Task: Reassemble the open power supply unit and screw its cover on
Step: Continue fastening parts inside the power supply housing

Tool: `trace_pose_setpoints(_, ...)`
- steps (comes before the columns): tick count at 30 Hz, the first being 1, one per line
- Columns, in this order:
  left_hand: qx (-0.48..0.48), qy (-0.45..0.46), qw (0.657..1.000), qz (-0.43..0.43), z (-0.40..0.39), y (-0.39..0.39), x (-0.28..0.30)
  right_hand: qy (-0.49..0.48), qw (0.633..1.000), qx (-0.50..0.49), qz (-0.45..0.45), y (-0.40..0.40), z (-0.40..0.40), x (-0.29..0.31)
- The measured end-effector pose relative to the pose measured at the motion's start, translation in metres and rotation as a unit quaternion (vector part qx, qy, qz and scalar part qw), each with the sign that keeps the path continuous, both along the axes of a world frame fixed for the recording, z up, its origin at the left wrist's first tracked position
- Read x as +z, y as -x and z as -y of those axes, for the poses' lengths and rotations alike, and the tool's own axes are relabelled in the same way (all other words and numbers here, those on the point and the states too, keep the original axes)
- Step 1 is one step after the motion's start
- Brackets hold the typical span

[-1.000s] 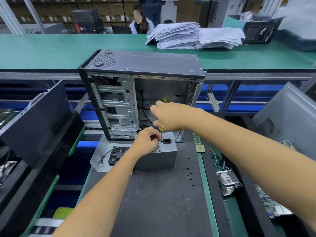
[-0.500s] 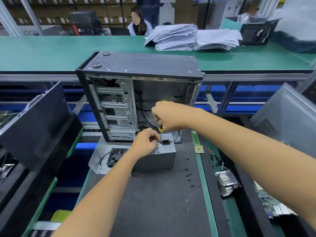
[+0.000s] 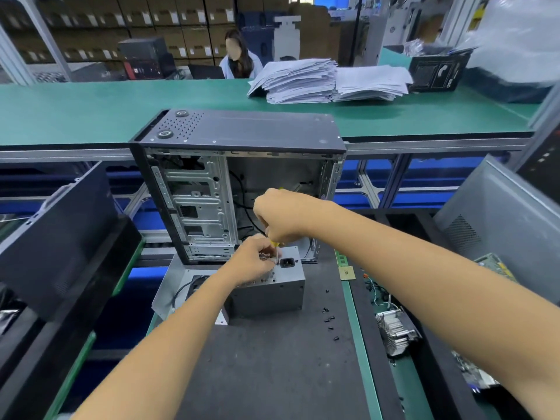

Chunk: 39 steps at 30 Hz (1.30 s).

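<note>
Two hands over one grey metal power supply box (image 3: 268, 294): right hand (image 3: 280, 215) grips one yellow-handled screwdriver (image 3: 276, 253), left hand (image 3: 253, 260) pinches near tip; six small black screws (image 3: 328, 316) on dark bench (image 3: 272, 374)

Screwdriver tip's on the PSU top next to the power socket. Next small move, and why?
Probably turn the screwdriver to seat that screw. The right hand grips the handle upright, the shaft pointing down at the power supply unit beside its socket, and the left hand pinches at the tip as if steadying it. Loose screws still lie on the mat.
</note>
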<state>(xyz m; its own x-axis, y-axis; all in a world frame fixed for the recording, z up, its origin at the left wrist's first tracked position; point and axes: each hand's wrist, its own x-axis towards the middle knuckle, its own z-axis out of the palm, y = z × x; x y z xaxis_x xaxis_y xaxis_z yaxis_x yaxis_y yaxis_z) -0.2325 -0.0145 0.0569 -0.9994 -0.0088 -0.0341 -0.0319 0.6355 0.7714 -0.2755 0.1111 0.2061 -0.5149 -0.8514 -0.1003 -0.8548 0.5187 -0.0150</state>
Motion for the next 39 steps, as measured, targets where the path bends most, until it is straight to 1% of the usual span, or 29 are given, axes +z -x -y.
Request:
trace_pose_setpoints(2, -0.008, 0.068, 0.998, -0.005, 0.007, 0.011, 0.008, -0.006, 1.0, 0.001, -0.011, 0.002, -0.001, 0.0)
trace_pose_setpoints(3, -0.012, 0.08, 0.997, 0.01, 0.01, 0.016, 0.012, -0.017, 1.0, 0.0, -0.018, 0.004, -0.001, 0.0)
trace_pose_setpoints(4, -0.022, 0.067, 0.997, 0.043, 0.011, 0.019, 0.017, -0.029, 0.999, 0.0, -0.022, 0.005, 0.0, 0.0)
trace_pose_setpoints(5, -0.039, 0.05, 0.994, 0.092, 0.01, 0.022, 0.022, -0.039, 0.999, 0.0, -0.026, 0.006, -0.001, 0.0)
trace_pose_setpoints(6, -0.055, 0.053, 0.986, 0.148, 0.008, 0.026, 0.026, -0.039, 0.999, -0.003, -0.025, 0.007, -0.002, -0.001)
trace_pose_setpoints(8, -0.088, 0.112, 0.966, 0.214, 0.004, 0.034, 0.028, -0.037, 0.999, -0.011, -0.014, 0.009, -0.004, -0.004)
trace_pose_setpoints(10, -0.108, 0.147, 0.951, 0.249, 0.0, 0.039, 0.031, -0.059, 0.998, -0.006, 0.0, 0.008, -0.006, -0.005)
trace_pose_setpoints(13, -0.111, 0.133, 0.946, 0.275, -0.002, 0.047, 0.032, -0.094, 0.995, 0.008, 0.023, 0.004, -0.008, -0.004)
trace_pose_setpoints(16, -0.089, 0.101, 0.945, 0.298, -0.002, 0.048, 0.032, -0.085, 0.995, 0.049, -0.002, 0.001, -0.007, -0.002)
trace_pose_setpoints(18, -0.087, 0.078, 0.945, 0.307, -0.004, 0.048, 0.035, -0.053, 0.997, 0.046, -0.029, 0.002, -0.007, -0.002)
trace_pose_setpoints(20, -0.093, 0.066, 0.942, 0.315, -0.006, 0.047, 0.039, -0.036, 0.998, 0.045, -0.031, 0.001, -0.008, 0.0)
trace_pose_setpoints(26, -0.138, 0.035, 0.929, 0.341, -0.008, 0.048, 0.043, -0.024, 0.998, 0.055, -0.037, 0.002, -0.011, 0.0)
trace_pose_setpoints(29, -0.107, 0.02, 0.936, 0.335, -0.007, 0.049, 0.038, -0.023, 0.997, 0.055, -0.039, 0.004, -0.011, -0.005)
trace_pose_setpoints(31, -0.09, 0.006, 0.939, 0.333, -0.005, 0.049, 0.033, -0.023, 0.998, 0.058, -0.021, 0.007, -0.011, -0.009)
trace_pose_setpoints(33, -0.085, -0.002, 0.943, 0.321, -0.003, 0.048, 0.028, -0.002, 0.998, 0.055, -0.009, 0.007, -0.012, -0.012)
trace_pose_setpoints(37, -0.117, 0.027, 0.952, 0.282, -0.005, 0.046, 0.027, 0.038, 0.999, 0.027, -0.004, 0.008, -0.015, -0.016)
trace_pose_setpoints(39, -0.107, 0.056, 0.955, 0.27, -0.004, 0.045, 0.027, 0.046, 0.999, 0.018, 0.014, 0.008, -0.013, -0.017)
